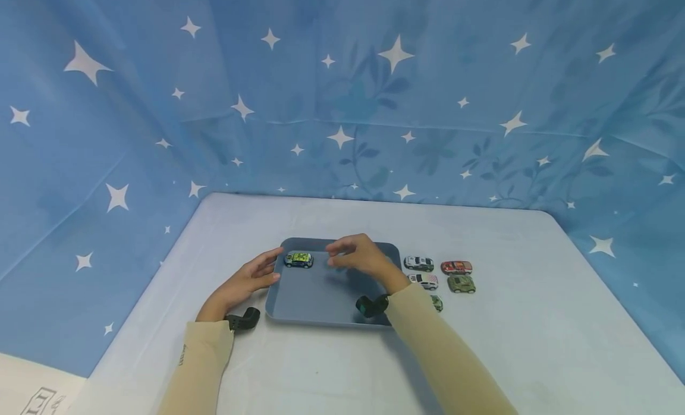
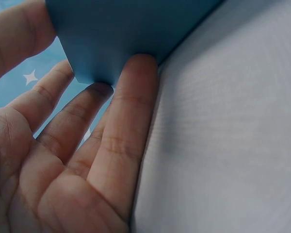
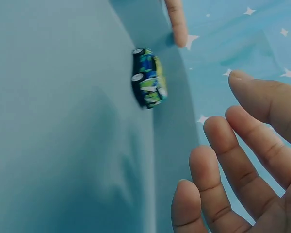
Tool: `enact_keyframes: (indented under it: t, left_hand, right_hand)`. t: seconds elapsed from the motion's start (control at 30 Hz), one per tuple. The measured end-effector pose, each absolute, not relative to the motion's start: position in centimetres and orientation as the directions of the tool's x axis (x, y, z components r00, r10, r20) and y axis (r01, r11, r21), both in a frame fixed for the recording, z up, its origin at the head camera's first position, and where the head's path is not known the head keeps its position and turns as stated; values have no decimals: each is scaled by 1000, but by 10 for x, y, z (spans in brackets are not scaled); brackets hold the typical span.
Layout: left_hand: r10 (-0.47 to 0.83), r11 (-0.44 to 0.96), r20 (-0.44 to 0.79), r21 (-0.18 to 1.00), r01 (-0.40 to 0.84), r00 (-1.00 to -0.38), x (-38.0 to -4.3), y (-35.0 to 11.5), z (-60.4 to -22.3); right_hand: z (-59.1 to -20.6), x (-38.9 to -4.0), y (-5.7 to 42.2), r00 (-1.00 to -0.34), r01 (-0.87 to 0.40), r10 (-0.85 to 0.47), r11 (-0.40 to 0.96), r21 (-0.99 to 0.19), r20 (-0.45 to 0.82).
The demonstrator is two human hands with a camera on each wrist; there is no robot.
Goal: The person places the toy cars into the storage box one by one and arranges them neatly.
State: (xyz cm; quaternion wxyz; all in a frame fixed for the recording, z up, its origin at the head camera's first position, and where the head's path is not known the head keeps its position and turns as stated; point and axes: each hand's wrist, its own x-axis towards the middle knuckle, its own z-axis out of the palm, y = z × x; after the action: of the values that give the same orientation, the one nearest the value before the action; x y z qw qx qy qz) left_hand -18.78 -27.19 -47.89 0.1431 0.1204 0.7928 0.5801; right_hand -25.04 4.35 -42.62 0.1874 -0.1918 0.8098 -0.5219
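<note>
A blue-grey tray (image 1: 316,296) lies on the table, and a yellow-and-blue toy car (image 1: 298,260) sits in its far left corner. My left hand (image 1: 247,282) is at the tray's left side; in the left wrist view its fingertips touch the outer wall (image 2: 102,39) of the tray. Over the far part of the tray hovers my right hand (image 1: 364,257), fingers loosely bent and holding nothing. The right wrist view shows the same car (image 3: 148,77) beside the tray wall, apart from the fingers (image 3: 206,165) of that hand.
Right of the tray stand several toy cars: a white-and-black one (image 1: 419,263), a white-and-pink one (image 1: 424,281), a red one (image 1: 456,267), an olive green one (image 1: 461,284) and a green one (image 1: 437,302) partly behind the right sleeve. A starry blue curtain (image 1: 299,106) hangs behind the table.
</note>
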Motion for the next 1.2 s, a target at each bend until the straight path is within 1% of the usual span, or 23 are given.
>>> enact_keyframes:
  t: [0.37, 0.8, 1.03, 1.2]
  left_hand:
    - [361, 287, -77, 957, 32, -930, -187, -272, -481]
    - [363, 279, -74, 960, 33, -929, -187, -273, -482]
    - [360, 280, -74, 959, 32, -930, -186, -272, -479]
    - [362, 280, -69, 959, 38, -930, -186, -271, -478]
  right_hand:
    - [-414, -244, 59, -838, -158, -544, 320, -934, -45]
    - [-407, -234, 73, -858, -187, -513, 298, -936, 8]
    - [-406, -230, 85, -843, -247, -534, 265, -932, 71]
    - [-405, -228, 94, -849, -261, -521, 269, -927, 88]
